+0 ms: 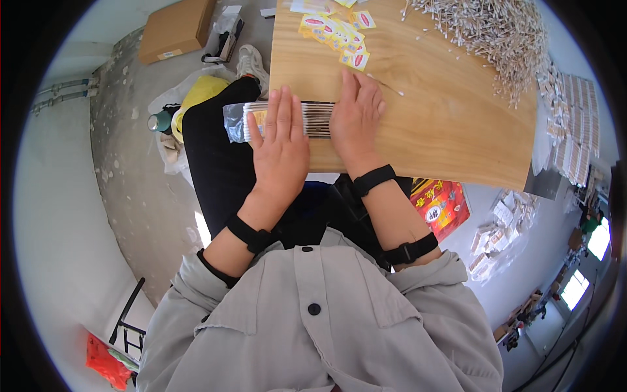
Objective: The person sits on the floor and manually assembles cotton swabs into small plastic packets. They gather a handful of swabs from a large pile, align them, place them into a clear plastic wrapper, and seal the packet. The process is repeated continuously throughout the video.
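A flat packet of cotton swabs (318, 121) lies along the table's near left edge, its sticks side by side. Clear plastic (234, 124) sticks out past its left end, and a bit of yellow card shows under my fingers. My left hand (281, 153) rests flat across the packet, fingers stretched out and the thumb a little apart. At the packet's right end is my right hand (358, 124), its fingers bent and close together against that end. What lies under its palm is hidden. One loose swab (386, 84) lies just beyond my right fingers.
Yellow and white cards (336, 32) are scattered at the table's far left. A big heap of loose swabs (486, 32) covers the far right. Packed swab bundles (575, 124) are stacked beyond the table's right edge. A cardboard box (175, 31) sits on the floor at left.
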{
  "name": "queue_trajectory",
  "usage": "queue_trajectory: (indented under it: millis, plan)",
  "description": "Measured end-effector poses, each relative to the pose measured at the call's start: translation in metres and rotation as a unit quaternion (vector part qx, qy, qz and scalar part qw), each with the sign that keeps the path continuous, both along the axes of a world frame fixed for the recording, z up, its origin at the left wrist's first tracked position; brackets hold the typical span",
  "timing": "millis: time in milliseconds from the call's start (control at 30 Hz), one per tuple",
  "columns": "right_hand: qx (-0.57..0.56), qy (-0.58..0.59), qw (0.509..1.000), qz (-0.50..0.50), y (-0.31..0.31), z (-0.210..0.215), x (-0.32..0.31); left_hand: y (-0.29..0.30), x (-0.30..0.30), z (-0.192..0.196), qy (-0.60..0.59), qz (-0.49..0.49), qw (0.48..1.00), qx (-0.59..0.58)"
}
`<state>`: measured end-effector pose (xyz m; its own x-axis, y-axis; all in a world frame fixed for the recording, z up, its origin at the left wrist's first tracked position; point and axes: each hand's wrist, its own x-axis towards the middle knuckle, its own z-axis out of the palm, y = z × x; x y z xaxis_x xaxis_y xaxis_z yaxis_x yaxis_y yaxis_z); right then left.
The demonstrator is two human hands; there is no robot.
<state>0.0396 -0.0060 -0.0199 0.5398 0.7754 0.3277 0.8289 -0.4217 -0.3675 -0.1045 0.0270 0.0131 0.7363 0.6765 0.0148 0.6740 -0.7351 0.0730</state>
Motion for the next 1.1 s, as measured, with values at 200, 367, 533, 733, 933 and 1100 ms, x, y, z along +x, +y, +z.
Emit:
queue_trajectory:
  millis: [200, 367, 533, 733, 933, 1100]
  plan:
    - [0.006, 0.013, 1.0, -0.02, 0.001, -0.005, -0.001, -0.013, 0.012, -0.005, -0.029, -0.042, 0.996, -0.067]
    - [0.025, 0.012, 1.0, -0.013, -0.002, -0.006, -0.002, -0.01, 0.009, -0.007, -0.021, -0.055, 0.996, -0.06]
    - [0.006, 0.015, 1.0, 0.007, 0.003, 0.001, -0.004, -0.004, 0.002, 0.0, -0.123, -0.047, 0.988, -0.085]
    - [-0.004, -0.008, 1.0, 0.004, -0.002, -0.006, 0.005, 0.062, -0.045, -0.021, -0.394, 0.263, 0.866, -0.161]
    - [0.038, 0.015, 0.999, 0.012, -0.003, 0.004, 0.005, 0.081, -0.051, -0.048, -0.464, 0.369, 0.565, -0.574]
    - [0.055, -0.009, 0.998, -0.006, -0.003, -0.003, 0.004, 0.08, -0.049, -0.072, -0.487, 0.346, 0.518, -0.612]
